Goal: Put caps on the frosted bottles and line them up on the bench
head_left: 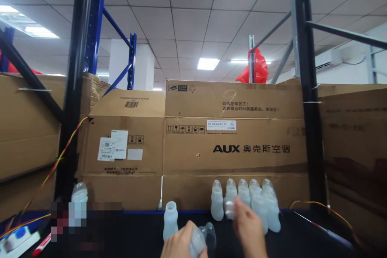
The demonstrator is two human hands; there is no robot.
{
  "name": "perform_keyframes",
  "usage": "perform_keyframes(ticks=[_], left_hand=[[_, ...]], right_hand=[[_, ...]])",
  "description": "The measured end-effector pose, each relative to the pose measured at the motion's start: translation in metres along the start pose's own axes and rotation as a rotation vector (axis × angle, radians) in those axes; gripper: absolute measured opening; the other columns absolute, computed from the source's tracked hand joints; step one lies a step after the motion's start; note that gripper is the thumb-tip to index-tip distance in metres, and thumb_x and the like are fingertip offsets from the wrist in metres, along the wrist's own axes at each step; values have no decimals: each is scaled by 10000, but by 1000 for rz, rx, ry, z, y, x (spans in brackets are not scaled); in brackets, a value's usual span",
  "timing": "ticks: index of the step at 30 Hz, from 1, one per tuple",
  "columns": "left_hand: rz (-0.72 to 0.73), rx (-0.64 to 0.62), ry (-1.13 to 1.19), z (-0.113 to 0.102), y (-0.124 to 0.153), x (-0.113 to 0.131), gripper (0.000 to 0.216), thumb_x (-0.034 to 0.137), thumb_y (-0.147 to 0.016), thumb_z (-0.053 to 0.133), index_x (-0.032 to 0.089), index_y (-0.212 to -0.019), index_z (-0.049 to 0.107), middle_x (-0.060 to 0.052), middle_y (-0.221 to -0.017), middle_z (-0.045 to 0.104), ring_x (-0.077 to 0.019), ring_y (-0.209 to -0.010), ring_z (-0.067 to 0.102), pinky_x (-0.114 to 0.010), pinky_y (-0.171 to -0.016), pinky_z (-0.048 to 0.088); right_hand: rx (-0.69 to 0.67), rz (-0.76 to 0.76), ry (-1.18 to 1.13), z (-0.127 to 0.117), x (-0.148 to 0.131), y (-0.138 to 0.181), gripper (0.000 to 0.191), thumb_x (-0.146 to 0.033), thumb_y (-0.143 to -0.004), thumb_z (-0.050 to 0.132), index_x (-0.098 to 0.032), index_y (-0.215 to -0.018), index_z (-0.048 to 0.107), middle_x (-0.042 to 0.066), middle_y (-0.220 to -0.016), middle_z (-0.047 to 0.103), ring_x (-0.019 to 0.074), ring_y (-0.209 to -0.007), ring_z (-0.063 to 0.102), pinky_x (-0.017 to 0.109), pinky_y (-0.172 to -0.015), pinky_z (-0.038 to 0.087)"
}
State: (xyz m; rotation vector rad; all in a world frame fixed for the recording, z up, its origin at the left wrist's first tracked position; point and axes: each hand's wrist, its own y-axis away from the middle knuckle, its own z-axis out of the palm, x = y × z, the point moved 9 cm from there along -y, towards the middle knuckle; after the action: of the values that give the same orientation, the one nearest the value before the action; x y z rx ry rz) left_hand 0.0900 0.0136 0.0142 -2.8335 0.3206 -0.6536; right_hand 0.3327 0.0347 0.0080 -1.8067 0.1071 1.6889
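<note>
At the bottom middle, my left hand (pixel 181 244) is wrapped around a milky baby bottle (pixel 198 242). A clear dome cap (pixel 211 234) shows just right of that bottle; whether it touches it I cannot tell. My right hand (pixel 250 227) is raised further right, with thumb and fingers pinched at a small, blurred, whitish translucent piece (pixel 229 209). Behind my left hand stands an uncapped baby bottle (pixel 171 221), upright with its neck bare. Several bottles with clear domes, one of them this bottle (pixel 217 201), stand upright behind my right hand, which partly hides them.
Cardboard panels (pixel 193 161) wall off the back of the black tabletop (pixel 136 238). Dark rack posts (pixel 313 129) rise at both sides. At left are another bottle (pixel 79 195), a red-and-white marker (pixel 42 245) and a power strip (pixel 19 242). Thin wires (pixel 65 149) hang there.
</note>
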Motion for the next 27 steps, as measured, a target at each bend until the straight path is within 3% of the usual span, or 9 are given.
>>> perform_keyframes(ticks=[2,4,8,13,15,20,23,27], left_hand=[[7,52,15,-16,5,-16,133,322,-813,583,271,-932,615,-46,-886,775,-301,-877,762,-330,-742,521],[41,157,55,-33,12,-31,138,375,-869,544,270,-930,608,-43,-871,765,-259,-829,747,-303,-728,504],[156,309,97,-57,28,-48,194,425,-939,455,288,-1002,578,-15,-851,734,-215,-766,708,-278,-703,468],[141,222,97,-64,32,-55,134,382,-946,425,281,-1005,490,8,-810,707,-221,-777,689,-288,-713,440],[72,196,98,-67,30,-60,123,376,-930,462,277,-1002,477,11,-823,718,-224,-798,697,-287,-726,438],[13,168,62,-70,27,-61,128,388,-894,552,280,-962,552,18,-859,741,-215,-795,698,-274,-726,432],[98,172,49,-71,30,-52,120,390,-879,572,281,-917,604,13,-869,736,-207,-781,676,-272,-726,426],[236,159,82,-69,36,-41,208,345,-958,414,278,-947,611,-10,-891,720,-205,-777,657,-282,-708,420]], right_hand=[[35,29,32,-31,2,-19,634,-814,-864,457,-231,-618,496,-22,-526,408,163,-501,389,293,-487,306],[-85,-48,174,-39,2,-30,603,-772,-862,506,-217,-633,561,-22,-526,421,170,-524,411,296,-519,319],[-444,-283,408,-4,-8,-6,465,-582,-894,579,-172,-710,694,20,-660,611,182,-632,520,292,-624,383],[-665,-389,521,32,-33,41,190,-330,-878,630,-198,-965,735,37,-916,692,189,-793,626,272,-747,455],[-718,-400,542,35,-38,52,230,-282,-845,637,-218,-1049,721,41,-990,697,197,-845,650,267,-764,469],[-714,-386,507,32,-28,56,588,-212,-781,627,-275,-1365,586,32,-1097,708,192,-844,692,244,-719,490],[-691,-388,506,31,-15,52,686,-209,-788,611,-298,-1459,500,27,-1161,698,176,-801,698,247,-715,495],[-707,-381,581,31,-4,49,702,-225,-844,570,-291,-1520,397,30,-1236,670,176,-822,699,282,-769,501]])
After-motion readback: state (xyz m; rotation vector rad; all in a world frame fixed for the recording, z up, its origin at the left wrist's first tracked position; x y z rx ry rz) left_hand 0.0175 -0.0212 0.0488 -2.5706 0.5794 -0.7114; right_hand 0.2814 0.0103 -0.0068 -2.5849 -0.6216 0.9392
